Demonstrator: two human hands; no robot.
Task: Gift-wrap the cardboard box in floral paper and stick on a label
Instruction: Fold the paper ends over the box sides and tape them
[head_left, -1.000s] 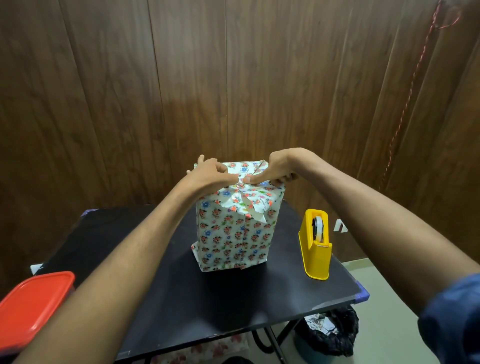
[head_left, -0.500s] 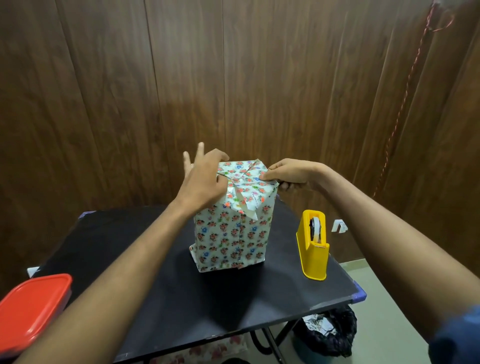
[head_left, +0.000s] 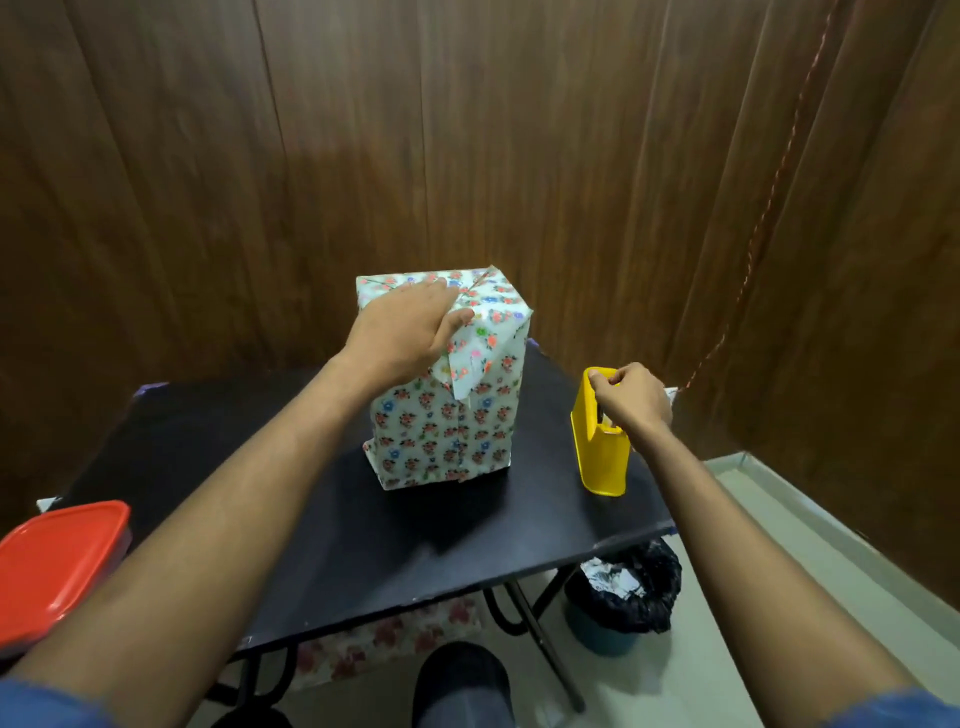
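The left hand lay flat on the top of the box, which stood upright on the black table already covered in floral paper. Its fingers were straight and together, palm down, pressing the folded paper at the near left part of the top, with the thumb lying along the near upper edge. Just to the right of that thumb, a pointed flap of the paper hung loose down the front face, its tip apart from the side of the box. The right hand was at the yellow tape dispenser, which stood on the table well to the right of the box and apart from it. Its fingers were curled inward over the open top of the dispenser, the knuckles raised, the fingertips tucked down at the near yellow rim; whether they pinched the tape end or only the rim could not be told, since the hand hid the roll. Far to the left of the left forearm, at the table's near corner, sat a container with a red lid. Below the right forearm, on the floor beside the table leg, stood a bin lined with a black bag.
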